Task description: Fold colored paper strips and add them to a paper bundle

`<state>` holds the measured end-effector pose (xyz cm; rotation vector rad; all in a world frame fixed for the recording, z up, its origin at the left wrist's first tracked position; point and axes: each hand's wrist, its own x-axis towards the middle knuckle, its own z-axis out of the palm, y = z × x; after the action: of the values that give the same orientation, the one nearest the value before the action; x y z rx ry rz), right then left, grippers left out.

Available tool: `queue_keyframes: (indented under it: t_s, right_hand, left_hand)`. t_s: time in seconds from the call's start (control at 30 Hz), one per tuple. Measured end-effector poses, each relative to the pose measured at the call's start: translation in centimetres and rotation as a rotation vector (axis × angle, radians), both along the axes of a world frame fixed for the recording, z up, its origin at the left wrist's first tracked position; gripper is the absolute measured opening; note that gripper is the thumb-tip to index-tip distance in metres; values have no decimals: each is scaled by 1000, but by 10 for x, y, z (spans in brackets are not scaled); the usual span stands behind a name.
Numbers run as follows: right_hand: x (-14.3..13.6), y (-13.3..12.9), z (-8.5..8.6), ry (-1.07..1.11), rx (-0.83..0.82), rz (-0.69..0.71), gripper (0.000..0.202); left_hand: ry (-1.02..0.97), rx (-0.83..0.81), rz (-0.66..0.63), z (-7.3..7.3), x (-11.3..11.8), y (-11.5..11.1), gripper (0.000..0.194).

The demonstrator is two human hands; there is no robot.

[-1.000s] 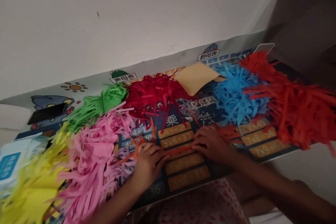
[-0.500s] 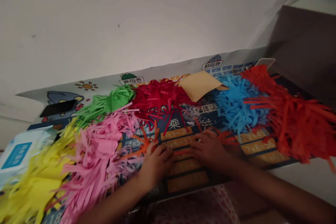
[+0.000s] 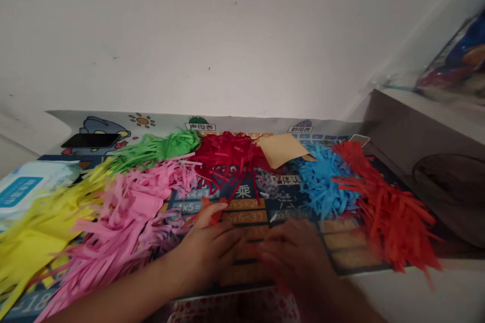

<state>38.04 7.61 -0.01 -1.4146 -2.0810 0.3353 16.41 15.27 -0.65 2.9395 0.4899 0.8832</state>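
Note:
My left hand [image 3: 210, 242] is over the printed mat [image 3: 242, 257] near its front edge, its fingers curled round orange paper strips [image 3: 215, 214] that stick out past the thumb. To its right, my right hand [image 3: 293, 252] is blurred by motion; bits of red-orange paper show under and beside its fingers, and its grip is unclear. Left of my left hand lies fringed pink paper [image 3: 140, 212], with yellow fringed paper [image 3: 56, 222] farther left. Dark red fringe [image 3: 229, 154] lies beyond the hands.
Green fringe [image 3: 162, 145], a tan paper piece [image 3: 282, 150], blue fringe [image 3: 328, 179] and red-orange fringe [image 3: 390, 212] line the mat. A phone [image 3: 91, 140] and a wipes pack [image 3: 30, 189] are at left. A dark-sided box [image 3: 428, 146] stands at right.
The camera view has shifted and levelled. My hands appear lower in view, and the orange strips that spread out around them are now mostly gathered or hidden at the hands.

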Motion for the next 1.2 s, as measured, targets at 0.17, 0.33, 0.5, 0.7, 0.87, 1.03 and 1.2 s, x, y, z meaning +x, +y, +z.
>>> queue_keyframes:
  t_s: [0.17, 0.33, 0.5, 0.7, 0.87, 1.03, 1.2]
  right_hand:
    - [-17, 4, 7, 753, -775, 189, 31]
    - [-39, 2, -37, 1228, -908, -38, 26]
    - [-60, -7, -53, 1410, -627, -217, 18]
    - [-68, -5, -53, 1561, -613, -339, 16]
    - [-71, -1, -54, 1580, -553, -325, 16]
    - [-70, -2, -56, 1521, -466, -193, 12]
    - [1, 27, -54, 655, -314, -353, 12]
  left_hand:
    - [-80, 117, -132, 27, -5, -13, 29]
    - [-260, -32, -11, -1, -4, -19, 20]
    - [-386, -313, 184, -18, 1, -29, 12]
    - [-446, -508, 168, -22, 11, -35, 17]
    - [-469, -647, 175, -26, 8, -36, 20]
    - [-448, -712, 119, -32, 2, -28, 13]
    - [-501, -944, 183, -26, -11, -25, 12]
